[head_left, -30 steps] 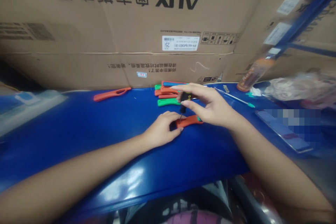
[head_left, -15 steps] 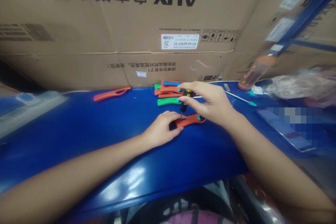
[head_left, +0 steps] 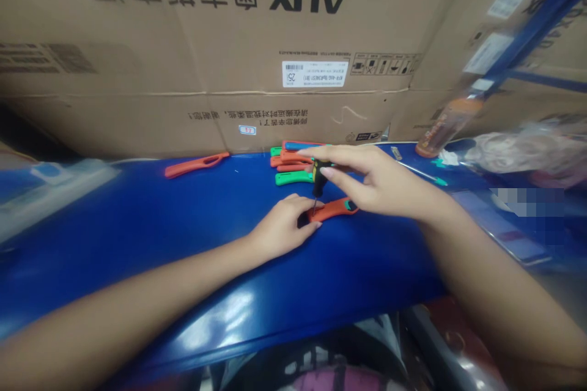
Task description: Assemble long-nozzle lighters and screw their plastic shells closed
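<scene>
My left hand [head_left: 285,225] lies low on the blue tabletop, fingers and thumb pinching the left end of an orange plastic handle [head_left: 334,210]. A dark teal piece shows at that handle's right end. Over it, my right hand [head_left: 367,176] grips a short black and yellow screwdriver [head_left: 319,178] between thumb and fingers. The screwdriver stands nearly upright, its thin shaft meeting the handle close to my left fingertips. Just behind, a pile of similar orange and green handles [head_left: 291,178] is partly covered by my right hand.
A lone orange handle [head_left: 196,165] lies at the back left. Large cardboard boxes [head_left: 151,73] stand behind the blue table [head_left: 192,281]. On the right are a pen [head_left: 422,173], a bottle [head_left: 449,127], a phone [head_left: 499,229] and crumpled plastic bags [head_left: 513,149]. Clear plastic packaging [head_left: 59,186] lies at left.
My right hand has turned and its wrist has shifted right, the screwdriver tilting slightly and now more upright. My left hand and the orange handle stay where they were.
</scene>
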Demonstrator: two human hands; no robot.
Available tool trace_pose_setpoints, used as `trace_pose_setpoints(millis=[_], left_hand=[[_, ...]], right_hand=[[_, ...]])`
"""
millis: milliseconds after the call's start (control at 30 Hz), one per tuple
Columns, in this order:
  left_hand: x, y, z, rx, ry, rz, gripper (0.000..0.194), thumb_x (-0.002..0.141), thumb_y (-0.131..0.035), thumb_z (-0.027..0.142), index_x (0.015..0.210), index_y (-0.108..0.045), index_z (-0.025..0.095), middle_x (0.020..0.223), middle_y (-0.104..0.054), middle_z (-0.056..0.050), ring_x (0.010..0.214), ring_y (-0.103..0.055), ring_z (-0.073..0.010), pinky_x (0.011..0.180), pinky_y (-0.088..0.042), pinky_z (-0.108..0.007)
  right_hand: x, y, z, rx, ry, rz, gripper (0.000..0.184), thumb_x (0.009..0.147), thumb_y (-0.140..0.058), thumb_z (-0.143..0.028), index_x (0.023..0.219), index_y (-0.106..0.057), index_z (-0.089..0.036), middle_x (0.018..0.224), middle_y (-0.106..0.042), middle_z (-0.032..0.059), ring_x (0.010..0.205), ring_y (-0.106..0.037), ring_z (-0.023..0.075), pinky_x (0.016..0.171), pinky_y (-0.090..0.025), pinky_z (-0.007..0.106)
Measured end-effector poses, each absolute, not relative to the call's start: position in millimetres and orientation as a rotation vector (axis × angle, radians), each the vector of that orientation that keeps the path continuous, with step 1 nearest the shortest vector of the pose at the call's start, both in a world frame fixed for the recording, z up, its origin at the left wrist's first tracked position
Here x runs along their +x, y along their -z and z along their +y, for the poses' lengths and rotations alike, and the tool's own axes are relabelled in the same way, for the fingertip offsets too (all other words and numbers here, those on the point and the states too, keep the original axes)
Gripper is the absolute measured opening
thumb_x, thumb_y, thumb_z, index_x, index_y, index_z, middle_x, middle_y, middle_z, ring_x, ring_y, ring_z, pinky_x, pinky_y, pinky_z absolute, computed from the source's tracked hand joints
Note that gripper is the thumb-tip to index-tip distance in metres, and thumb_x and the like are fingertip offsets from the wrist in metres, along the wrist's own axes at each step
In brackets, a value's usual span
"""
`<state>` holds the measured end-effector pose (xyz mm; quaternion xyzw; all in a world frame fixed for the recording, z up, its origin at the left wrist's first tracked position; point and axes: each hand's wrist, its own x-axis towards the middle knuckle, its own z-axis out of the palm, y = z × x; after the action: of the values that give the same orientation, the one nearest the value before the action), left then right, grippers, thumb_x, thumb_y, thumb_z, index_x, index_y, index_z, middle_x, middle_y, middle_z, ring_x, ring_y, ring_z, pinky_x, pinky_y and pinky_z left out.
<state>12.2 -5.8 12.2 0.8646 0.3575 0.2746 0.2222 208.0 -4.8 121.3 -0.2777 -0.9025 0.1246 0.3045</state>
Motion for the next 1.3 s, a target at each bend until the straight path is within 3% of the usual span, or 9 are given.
trace_pose_setpoints(millis=[133, 367, 567, 733, 867, 1067, 1300], left_hand=[[11.3, -13.0, -5.8, 2.392, -0.768, 0.997, 0.030, 0.088, -0.070, 0.023, 0.118, -0.070, 0.021, 0.113, -0.075, -0.004, 0.101, -0.067, -0.0235, 0.092, -0.051, -0.038], [11.6, -11.1, -5.0, 2.395, -0.751, 1.044, 0.032, 0.087, -0.071, 0.024, 0.119, -0.070, 0.020, 0.110, -0.076, -0.005, 0.099, -0.069, -0.0242, 0.090, -0.053, -0.038], [12.3, -12.5, -4.7, 2.386, -0.740, 1.030, 0.029, 0.088, -0.068, 0.022, 0.117, -0.069, 0.022, 0.116, -0.075, -0.003, 0.104, -0.069, -0.0234, 0.096, -0.053, -0.039], [8.9, -19.4, -6.4, 2.408, -0.664, 1.083, 0.044, 0.086, -0.069, 0.023, 0.129, -0.061, 0.019, 0.127, -0.071, -0.007, 0.112, -0.067, -0.0251, 0.101, -0.052, -0.040], [5.5, -40.2, -15.5, 2.637, -0.333, 1.233, 0.056, 0.085, -0.062, 0.019, 0.140, -0.052, 0.020, 0.123, -0.070, -0.010, 0.105, -0.069, -0.0290, 0.087, -0.057, -0.041], [-2.1, -63.4, -26.9, 2.870, 0.221, 1.471, 0.042, 0.080, -0.052, 0.004, 0.119, -0.064, 0.014, 0.111, -0.069, -0.015, 0.100, -0.068, -0.0334, 0.082, -0.055, -0.045], [-7.1, -61.3, -19.1, 2.902, 0.238, 1.428, 0.027, 0.093, -0.049, 0.014, 0.113, -0.066, 0.013, 0.109, -0.066, -0.015, 0.096, -0.067, -0.0328, 0.076, -0.054, -0.043]], right_hand=[[213.3, -121.2, -3.1, -0.675, -0.363, -2.331, 0.029, 0.093, -0.056, -0.012, 0.115, -0.073, -0.020, 0.115, -0.076, 0.0033, 0.100, -0.072, 0.0179, 0.087, -0.056, 0.028], [206.5, -127.9, -3.0, -0.658, -0.243, -2.432, 0.019, 0.092, -0.064, -0.020, 0.109, -0.074, -0.019, 0.107, -0.077, 0.0043, 0.093, -0.073, 0.0174, 0.088, -0.054, 0.027], [205.3, -114.2, 5.9, -0.794, -0.188, -2.315, 0.026, 0.098, -0.057, -0.027, 0.120, -0.068, -0.019, 0.121, -0.073, 0.0063, 0.107, -0.070, 0.0204, 0.092, -0.053, 0.031], [226.9, -107.3, 11.1, -0.898, -0.277, -1.982, 0.021, 0.097, -0.058, -0.035, 0.111, -0.064, -0.021, 0.102, -0.071, 0.0043, 0.082, -0.068, 0.0167, 0.072, -0.054, 0.029], [271.5, -107.2, 19.0, -1.065, -0.311, -1.727, 0.019, 0.092, -0.062, -0.040, 0.100, -0.058, -0.023, 0.083, -0.066, 0.0011, 0.058, -0.061, 0.0152, 0.054, -0.051, 0.029], [339.9, -79.6, 20.1, -1.615, 0.089, -1.844, 0.015, 0.075, -0.067, -0.023, 0.089, -0.060, -0.021, 0.086, -0.070, 0.0053, 0.075, -0.066, 0.0226, 0.072, -0.054, 0.037], [352.1, -28.7, 15.1, -1.747, 0.076, -2.170, 0.021, 0.084, -0.056, -0.018, 0.102, -0.067, -0.019, 0.105, -0.069, 0.0121, 0.098, -0.067, 0.0270, 0.092, -0.053, 0.043]])
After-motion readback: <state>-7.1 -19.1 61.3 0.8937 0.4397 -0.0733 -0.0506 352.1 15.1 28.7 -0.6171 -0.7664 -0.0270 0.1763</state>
